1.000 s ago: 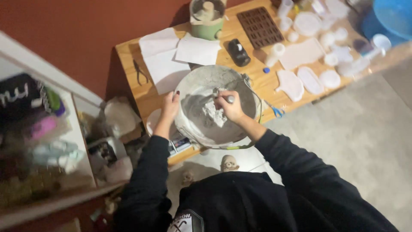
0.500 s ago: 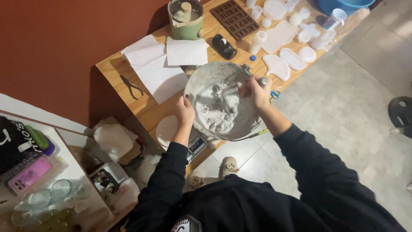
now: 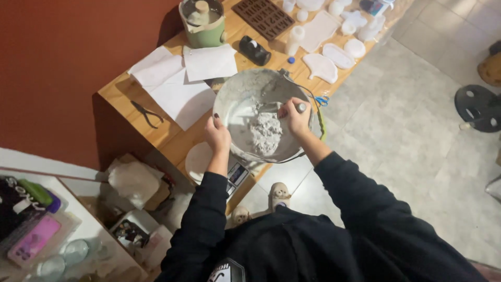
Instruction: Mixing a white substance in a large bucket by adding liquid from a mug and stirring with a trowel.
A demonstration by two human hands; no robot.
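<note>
Fingers on our right hand are wrapping tight around a metal-handled stirring tool, while our left hand is clamping the rim of the big round grey metal bowl on the wooden table. We're mid-mix, looks like: the lumpy, crumbly grey paste is sitting low in the bowl, probably needing more folding until it's smooth.

Bowl under my left hand: metal, dull grey, filmed with pale residue. Contents: grey paste, lumpy, matt, rough. My right hand grips a tool with a smooth metallic end. Table: wood, warm brown, low sheen. Sheets beside the bowl: white paper, matt. Pliers: dark metal. Moulds: white, smooth, faintly glossy.
</note>
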